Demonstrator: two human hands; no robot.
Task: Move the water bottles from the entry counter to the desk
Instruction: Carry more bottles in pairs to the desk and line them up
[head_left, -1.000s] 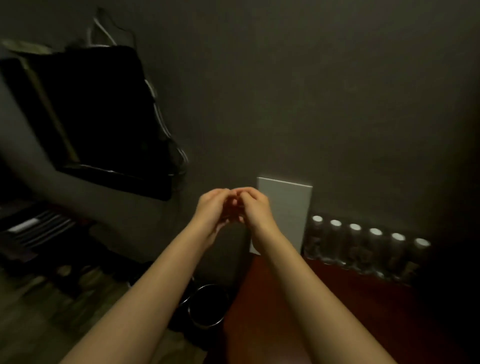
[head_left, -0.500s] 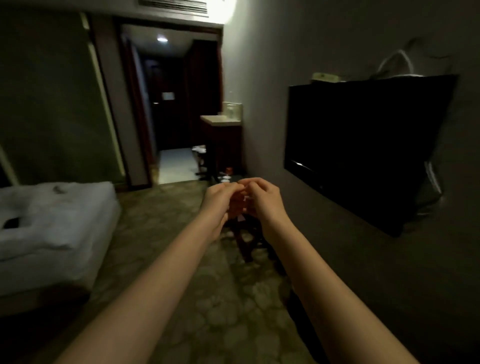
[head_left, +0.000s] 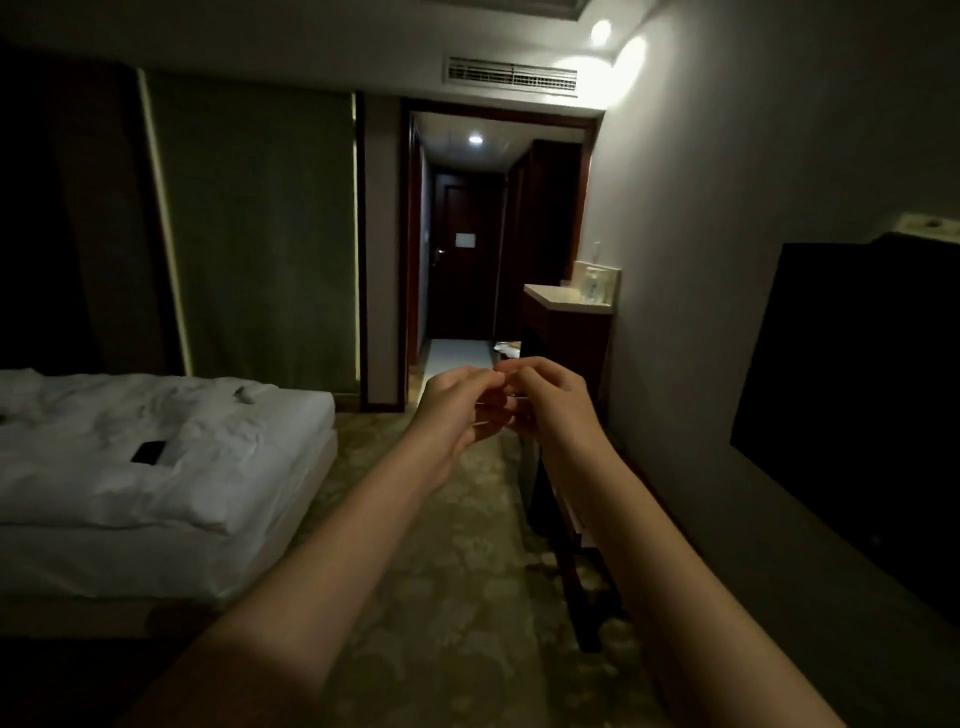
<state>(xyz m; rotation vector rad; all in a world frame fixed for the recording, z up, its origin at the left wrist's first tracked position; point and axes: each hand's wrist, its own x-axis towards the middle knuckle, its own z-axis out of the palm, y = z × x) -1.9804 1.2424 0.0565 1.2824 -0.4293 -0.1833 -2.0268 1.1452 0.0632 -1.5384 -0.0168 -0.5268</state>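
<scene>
The person had turned from the desk toward the entry counter (head_left: 566, 300), where a bottle (head_left: 591, 283) waited far off; left hand (head_left: 457, 402) and right hand (head_left: 550, 402) curled together, seemingly holding nothing.

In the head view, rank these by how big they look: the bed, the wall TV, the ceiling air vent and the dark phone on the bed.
Largest to smallest as they appear:
1. bed
2. wall TV, cut off at the frame edge, so close to the bed
3. ceiling air vent
4. phone
</scene>
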